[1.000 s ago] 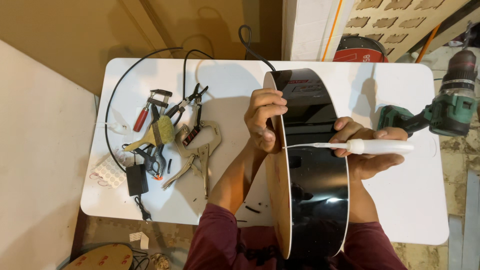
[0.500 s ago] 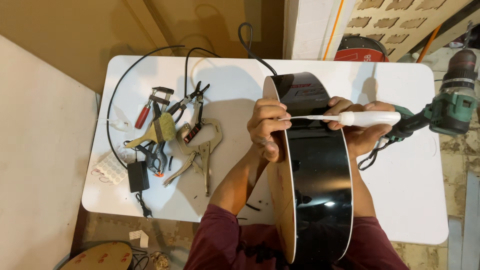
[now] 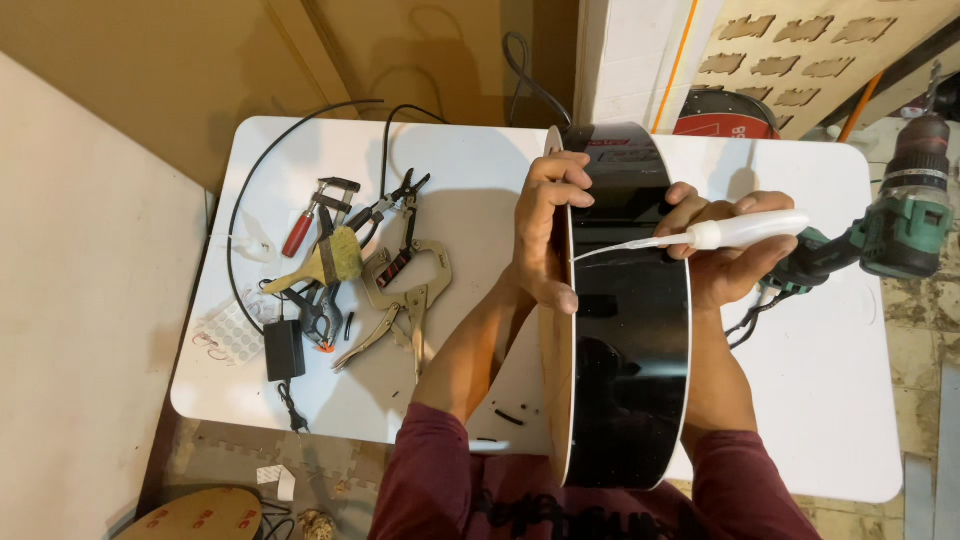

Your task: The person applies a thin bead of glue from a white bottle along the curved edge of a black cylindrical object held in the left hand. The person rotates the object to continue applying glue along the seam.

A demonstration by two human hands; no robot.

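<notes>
A glossy black curved shell (image 3: 625,380) with pale wooden edges stands on its side on the white table (image 3: 460,170). My left hand (image 3: 548,225) grips its left wooden rim near the top. My right hand (image 3: 728,250) holds a white glue tube (image 3: 745,230) over the shell. The tube's long thin nozzle points left and its tip meets the left rim just beside my left fingers.
A green cordless drill (image 3: 895,215) lies at the table's right edge. On the left lie clamps, locking pliers (image 3: 400,295), a brush (image 3: 325,262), a black power adapter (image 3: 284,350) and cables. A beige wall panel stands further left.
My right hand has carried the glue tube up along the rim, away from me. My left hand has shifted up the rim with it.
</notes>
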